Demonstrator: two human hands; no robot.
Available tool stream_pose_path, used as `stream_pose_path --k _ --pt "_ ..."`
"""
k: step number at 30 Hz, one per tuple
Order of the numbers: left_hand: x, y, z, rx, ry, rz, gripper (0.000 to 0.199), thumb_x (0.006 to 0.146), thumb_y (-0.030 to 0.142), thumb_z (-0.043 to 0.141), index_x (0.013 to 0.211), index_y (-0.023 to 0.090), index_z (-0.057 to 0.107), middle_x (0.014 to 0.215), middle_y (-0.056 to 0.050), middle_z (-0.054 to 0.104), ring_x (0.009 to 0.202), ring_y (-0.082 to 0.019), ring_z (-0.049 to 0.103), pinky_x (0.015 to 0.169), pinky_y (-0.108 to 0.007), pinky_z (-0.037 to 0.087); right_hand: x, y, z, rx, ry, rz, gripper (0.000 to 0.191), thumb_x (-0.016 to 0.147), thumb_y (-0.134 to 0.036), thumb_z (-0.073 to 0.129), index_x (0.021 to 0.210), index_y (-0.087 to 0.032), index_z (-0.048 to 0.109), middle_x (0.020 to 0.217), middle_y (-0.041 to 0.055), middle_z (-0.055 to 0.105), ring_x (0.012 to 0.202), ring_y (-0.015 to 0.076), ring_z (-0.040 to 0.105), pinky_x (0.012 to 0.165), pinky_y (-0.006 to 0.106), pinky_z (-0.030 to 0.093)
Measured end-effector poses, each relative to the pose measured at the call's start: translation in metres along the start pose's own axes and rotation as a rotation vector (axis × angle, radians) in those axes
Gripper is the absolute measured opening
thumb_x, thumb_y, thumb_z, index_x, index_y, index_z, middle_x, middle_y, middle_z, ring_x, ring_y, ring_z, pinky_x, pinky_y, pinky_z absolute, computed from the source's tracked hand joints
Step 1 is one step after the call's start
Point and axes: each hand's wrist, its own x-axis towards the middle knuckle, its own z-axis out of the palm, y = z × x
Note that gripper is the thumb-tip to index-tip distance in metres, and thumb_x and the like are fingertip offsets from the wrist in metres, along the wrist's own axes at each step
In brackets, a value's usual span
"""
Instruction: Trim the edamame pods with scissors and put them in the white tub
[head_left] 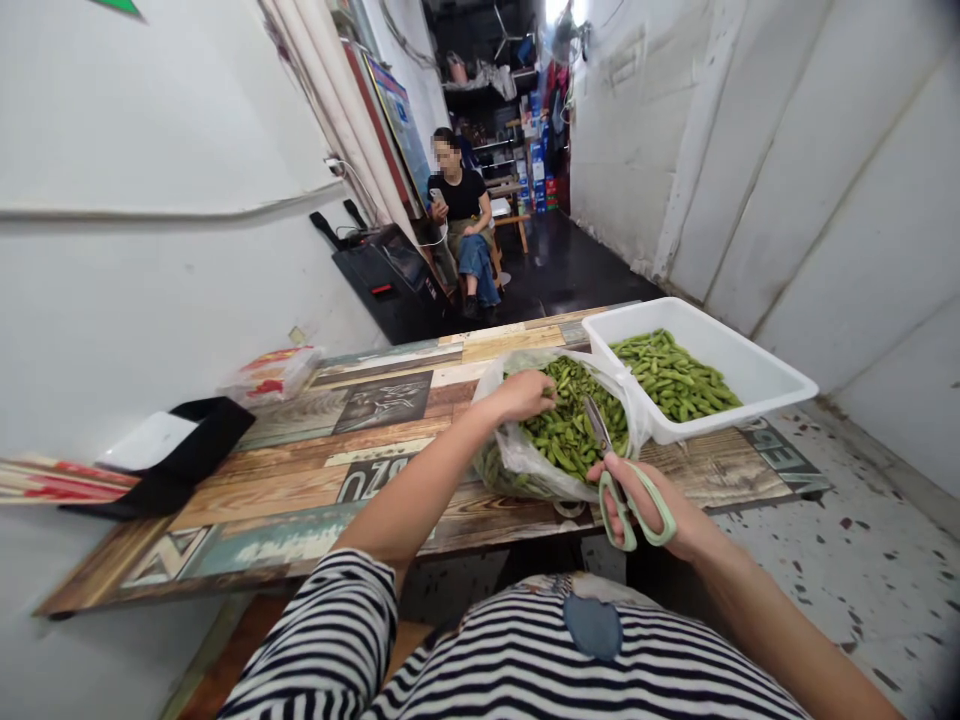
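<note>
A clear plastic bag (512, 455) full of green edamame pods (566, 440) stands open on the table. Over its left side reaches my left hand (529, 393), fingers curled together down at the pods; whatever they pinch is hidden. My right hand (645, 500) grips scissors (600, 428) by their pale green handles, thumb and fingers in the loops. The blades look closed or nearly so and point up and away over the bag's right part. Touching the bag on the right is a white plastic tub (757, 365), with more edamame pods (679, 375) in it.
The wood-patterned table (285, 495) extends left, carrying a black holder (202, 440) with chopsticks (67, 480) and a red-and-white plastic package (270, 375). Beyond the table stands a black machine (390, 280). Farther back a person (465, 210) sits holding a phone. A wall runs along the right.
</note>
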Motion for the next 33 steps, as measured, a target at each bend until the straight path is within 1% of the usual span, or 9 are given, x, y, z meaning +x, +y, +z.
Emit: stream_pose_path --k 3,5,8,13,18,24,27,30,33 --pt "-0.013 0.001 -0.01 -0.206 0.049 -0.073 0.023 0.073 0.032 0.059 0.081 0.014 0.069 0.073 -0.002 0.067 0.066 -0.013 0.055 0.063 -0.022 0.039 0.0 -0.002 0.0 -0.025 -0.044 0.001 0.046 0.078 -0.064 0.049 0.09 -0.019 0.049 0.053 -0.0048 0.052 0.041 0.0134 0.053 0.044 0.028 0.047" --pt "-0.022 0.006 -0.014 -0.332 0.017 -0.08 0.027 0.073 0.036 0.058 0.077 0.012 0.07 0.069 -0.002 0.066 0.06 -0.011 0.051 0.058 -0.021 0.036 0.0 -0.004 0.001 -0.034 -0.052 0.007 0.048 0.078 -0.065 0.046 0.091 -0.019 0.05 0.054 -0.0044 0.053 0.043 0.0149 0.056 0.046 0.03 0.049" --pt "-0.033 0.015 -0.016 -0.459 -0.011 -0.069 0.03 0.073 0.039 0.057 0.076 0.011 0.07 0.067 -0.002 0.066 0.057 -0.009 0.047 0.057 -0.021 0.033 0.001 -0.007 0.003 -0.074 -0.049 0.005 0.049 0.079 -0.066 0.044 0.09 -0.019 0.05 0.052 -0.0044 0.053 0.042 0.0155 0.056 0.044 0.029 0.047" --pt "-0.037 0.021 -0.009 -0.518 0.003 -0.1 0.031 0.072 0.04 0.059 0.071 0.011 0.07 0.062 -0.001 0.062 0.055 -0.008 0.043 0.055 -0.022 0.03 0.002 -0.011 0.009 -0.146 -0.057 0.01 0.05 0.078 -0.067 0.042 0.088 -0.019 0.05 0.048 -0.0044 0.051 0.039 0.0145 0.054 0.04 0.027 0.043" --pt "-0.037 0.025 -0.004 -0.549 -0.014 -0.08 0.031 0.071 0.04 0.06 0.066 0.011 0.068 0.059 0.0 0.059 0.053 -0.007 0.04 0.054 -0.022 0.029 0.006 -0.01 0.009 -0.196 0.003 -0.006 0.048 0.078 -0.066 0.045 0.087 -0.019 0.049 0.05 -0.0052 0.05 0.037 0.0126 0.052 0.037 0.024 0.043" --pt "-0.036 0.027 -0.003 -0.487 -0.028 -0.105 0.033 0.072 0.042 0.059 0.066 0.011 0.068 0.056 0.001 0.057 0.05 -0.007 0.038 0.051 -0.022 0.028 0.008 -0.007 0.004 -0.328 0.007 -0.044 0.048 0.081 -0.065 0.04 0.085 -0.018 0.05 0.045 -0.0052 0.05 0.035 0.011 0.052 0.036 0.021 0.042" --pt "-0.035 0.026 -0.001 -0.434 -0.01 -0.099 0.033 0.073 0.042 0.057 0.071 0.011 0.07 0.059 0.0 0.059 0.052 -0.009 0.043 0.053 -0.022 0.032 0.009 -0.005 0.001 -0.382 0.021 -0.073 0.049 0.08 -0.065 0.042 0.081 -0.017 0.052 0.042 -0.0064 0.047 0.031 0.0098 0.048 0.032 0.019 0.039" --pt "-0.036 0.03 0.002 -0.236 0.104 -0.092 0.027 0.075 0.038 0.059 0.077 0.013 0.07 0.072 -0.003 0.063 0.065 -0.013 0.053 0.063 -0.023 0.04 0.011 -0.002 -0.001 -0.369 0.042 -0.08 0.049 0.078 -0.066 0.045 0.078 -0.017 0.051 0.043 -0.0071 0.046 0.03 0.009 0.047 0.031 0.019 0.039" --pt "-0.039 0.037 0.004 -0.016 0.213 -0.036 0.023 0.078 0.033 0.058 0.075 0.014 0.069 0.093 -0.009 0.063 0.083 -0.017 0.057 0.077 -0.026 0.044 0.014 0.0 -0.002 -0.34 0.056 -0.08 0.047 0.077 -0.065 0.047 0.075 -0.018 0.049 0.043 -0.0076 0.046 0.03 0.0084 0.046 0.031 0.019 0.04"
